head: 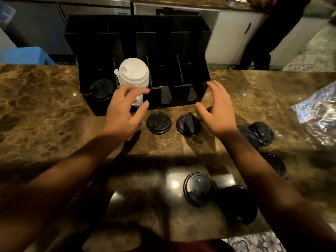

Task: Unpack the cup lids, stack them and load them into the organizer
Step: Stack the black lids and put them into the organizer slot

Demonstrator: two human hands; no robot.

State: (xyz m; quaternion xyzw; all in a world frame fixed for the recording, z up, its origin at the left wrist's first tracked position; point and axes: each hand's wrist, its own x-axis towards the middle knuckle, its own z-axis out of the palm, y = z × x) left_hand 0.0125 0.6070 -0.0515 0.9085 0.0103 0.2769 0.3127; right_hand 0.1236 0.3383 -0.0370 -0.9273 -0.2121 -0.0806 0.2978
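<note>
A black organizer [201, 82] with several slots stands at the back of the marble counter. A stack of white lids [133, 73] fills its second slot from the left, and black lids [101, 88] lie in the leftmost slot. My left hand [125, 113] hovers open just in front of the white stack, holding nothing. My right hand [218, 110] is open near the organizer's right front corner. Two black lids [159, 122] [188, 124] lie between my hands. More black lids [199, 189] [261, 133] lie loose near the front and to the right.
A crinkled clear plastic bag [320, 110] lies at the right edge of the counter [45, 106]. A person in dark clothes [272, 30] stands behind the counter at the right. A blue box [25, 55] sits beyond the counter's far left.
</note>
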